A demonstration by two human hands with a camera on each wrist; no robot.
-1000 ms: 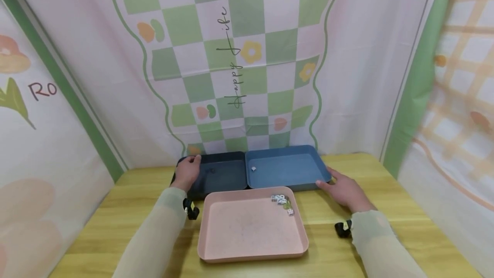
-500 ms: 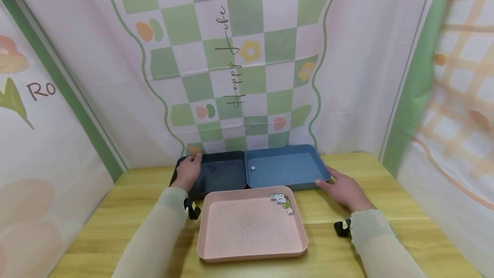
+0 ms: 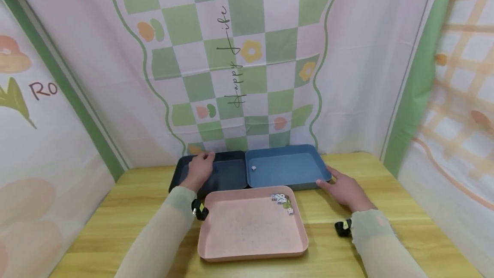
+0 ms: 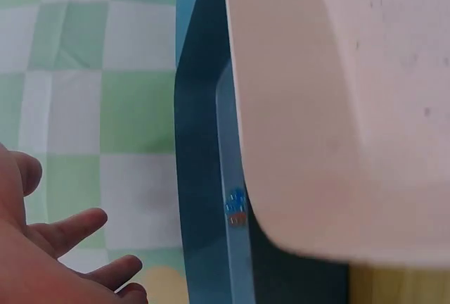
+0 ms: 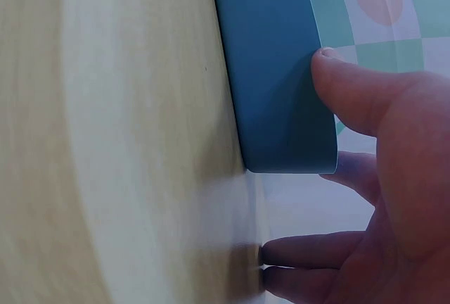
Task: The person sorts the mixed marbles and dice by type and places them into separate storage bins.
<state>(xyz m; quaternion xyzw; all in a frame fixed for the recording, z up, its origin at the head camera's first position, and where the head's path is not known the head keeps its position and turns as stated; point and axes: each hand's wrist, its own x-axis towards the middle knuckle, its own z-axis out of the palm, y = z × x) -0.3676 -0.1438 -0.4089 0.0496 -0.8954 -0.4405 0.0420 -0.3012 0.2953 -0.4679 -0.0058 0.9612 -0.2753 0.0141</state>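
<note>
Printed cloth backdrop (image 3: 247, 55) on three sides, green checks and flowers; wooden table (image 3: 386, 226) in front of it.

Pink tray (image 3: 251, 243) at the near-middle of the table, long axis left-right. Small cluster of dice (image 3: 283, 203) in its far right corner.

Two trays side by side along the far edge, touching each other and just behind the pink one: dark tray (image 3: 227, 175) on the left, blue tray (image 3: 285, 170) on the right. One white die (image 3: 253, 168) sits in the blue tray near its left wall. Wrist view shows a tiny blue-red piece (image 4: 235, 206) in the dark tray; can't tell what it is.

Left hand (image 3: 200, 167) reaches over the dark tray, fingers loosely spread, holding nothing; whether it touches the tray is not visible.

Right hand (image 3: 344, 190) is at the blue tray's near right corner, thumb (image 5: 351, 93) pressed against the outside wall, other fingers relaxed on the table. Nothing gripped.

Key relation: each hand sits on its own side's tray, pink tray between the forearms; dice cluster lies nearer the right hand.
</note>
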